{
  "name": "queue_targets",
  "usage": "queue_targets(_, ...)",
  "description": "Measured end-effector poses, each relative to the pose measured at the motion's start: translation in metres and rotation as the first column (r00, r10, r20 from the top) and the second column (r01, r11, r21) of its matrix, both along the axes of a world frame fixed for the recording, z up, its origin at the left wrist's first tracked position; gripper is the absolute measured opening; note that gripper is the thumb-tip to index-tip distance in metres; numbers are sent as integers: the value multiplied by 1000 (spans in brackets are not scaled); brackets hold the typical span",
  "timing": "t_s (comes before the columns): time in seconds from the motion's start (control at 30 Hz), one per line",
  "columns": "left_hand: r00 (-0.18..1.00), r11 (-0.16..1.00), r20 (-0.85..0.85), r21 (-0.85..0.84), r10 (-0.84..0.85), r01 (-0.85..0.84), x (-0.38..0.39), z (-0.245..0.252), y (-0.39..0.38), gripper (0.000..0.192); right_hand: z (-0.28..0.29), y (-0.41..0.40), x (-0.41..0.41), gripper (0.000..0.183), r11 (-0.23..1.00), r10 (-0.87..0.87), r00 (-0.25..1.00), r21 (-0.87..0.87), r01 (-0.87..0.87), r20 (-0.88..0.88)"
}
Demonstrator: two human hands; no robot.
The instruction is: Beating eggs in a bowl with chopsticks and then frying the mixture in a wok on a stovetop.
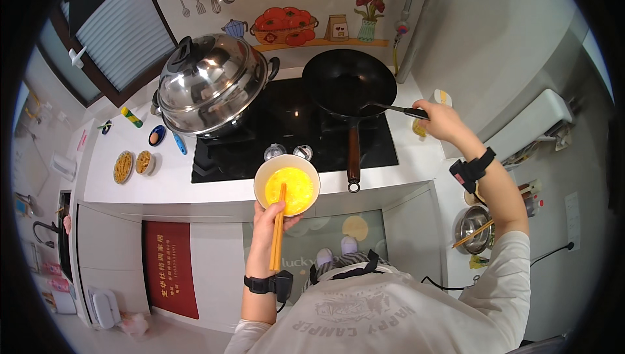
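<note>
My left hand [267,216] grips a white bowl [259,178] of beaten egg [298,183] in front of the cooktop's near edge. Wooden chopsticks [277,237] rest in the egg, held against the rim under my left thumb. In my right hand [439,118] is the black handle of a cooking utensil [403,109]. Its metal end reaches into a black wok [349,75], where the dark interior hides its exact shape. The wok sits on the right side of the black cooktop [293,114], its wooden handle [354,153] pointing towards me.
A lidded steel steamer pot [210,85] covers the cooktop's left side. Two small round knobs or lids [302,152] lie beyond the bowl. Left are a dish with an egg [156,135] and two food bowls [123,167]. On the right stands a steel bowl [468,227] with chopsticks across it.
</note>
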State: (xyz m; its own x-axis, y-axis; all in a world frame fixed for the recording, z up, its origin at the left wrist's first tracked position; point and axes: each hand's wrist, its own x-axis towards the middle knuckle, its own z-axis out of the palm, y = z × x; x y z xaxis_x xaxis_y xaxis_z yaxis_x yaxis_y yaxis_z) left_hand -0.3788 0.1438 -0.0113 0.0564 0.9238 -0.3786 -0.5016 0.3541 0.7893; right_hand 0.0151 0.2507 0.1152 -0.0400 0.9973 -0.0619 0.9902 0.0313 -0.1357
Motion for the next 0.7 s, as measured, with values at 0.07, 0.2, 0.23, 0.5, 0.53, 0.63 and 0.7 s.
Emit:
queue_targets(0.07, 1000, 1000, -13, 11, -1, 1, 0, 1, 0, 60, 9, 1, 13, 32, 998, 11, 998, 56, -14, 62)
queue_targets(0.2, 1000, 999, 0, 39, 7, -7, 8, 7, 0, 60, 24, 17, 28, 29, 998, 17, 988, 64, -27, 156)
queue_targets(0.23, 1000, 999, -2, 40, 15, -15, 10, 8, -1, 60, 24, 23, 31, 29, 997, 24, 988, 65, -35, 154)
queue_targets(0.5, 996, 996, -29, 39, 86, -85, 27, 14, 0, 56, 22, 87, 63, 25, 996, -83, 995, -34, 82, -48)
queue_targets(0.53, 995, 995, -32, 36, 99, -97, 29, 14, 0, 56, 26, 93, 62, 23, 978, -173, 958, -156, 139, -231)
queue_targets(0.63, 989, 989, -3, 35, 146, -146, 37, 12, 3, 55, 35, 114, 73, 23, 955, -216, 906, -271, 119, -365)
queue_targets(0.7, 982, 982, 6, 14, 188, -188, 40, 9, 4, 57, 37, 129, 80, 21, 928, -273, 885, -347, 138, -378)
